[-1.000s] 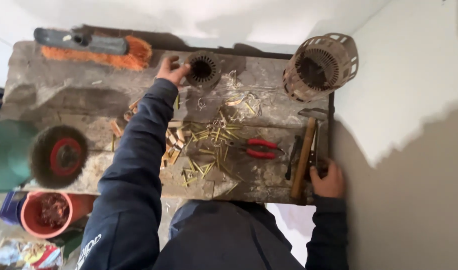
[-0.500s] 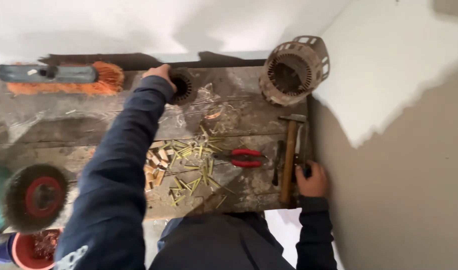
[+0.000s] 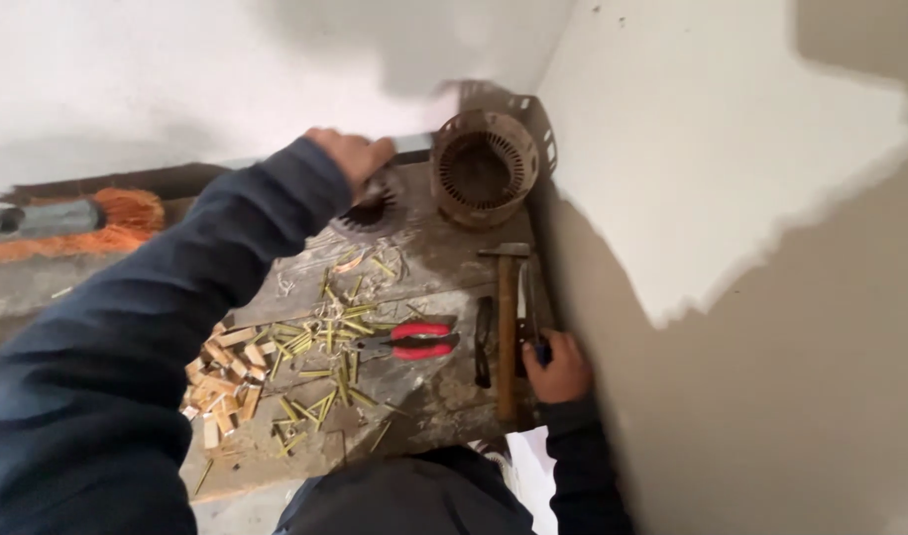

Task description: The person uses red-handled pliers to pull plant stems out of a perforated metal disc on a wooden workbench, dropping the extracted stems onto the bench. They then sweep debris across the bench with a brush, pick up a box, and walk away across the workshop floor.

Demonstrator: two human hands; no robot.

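The left hand [image 3: 350,157] reaches across the rough, stained worktop [image 3: 444,258] to its far edge, resting on top of a round slotted metal core [image 3: 373,206] with dark teeth around its opening; its fingers curl over the part, though how tightly they close cannot be told. Just to the right of it stands one rusty cylindrical metal housing [image 3: 484,168], open end facing the camera, ribbed inside, near the wall corner. The right hand [image 3: 556,369] lies at the near right edge of the worktop, fingers wrapped around the lower end of thin dark tools beside one hammer [image 3: 507,327], whose wooden handle runs near to far with its metal head at the far end. One pair of red-handled pliers [image 3: 409,341] lies crosswise, handles pointing right. Many thin yellow-green strips [image 3: 325,347] lie scattered in the middle, with a heap of small pale wooden wedges [image 3: 221,376] to their left. An orange-bristled brush [image 3: 97,220] lies far left.
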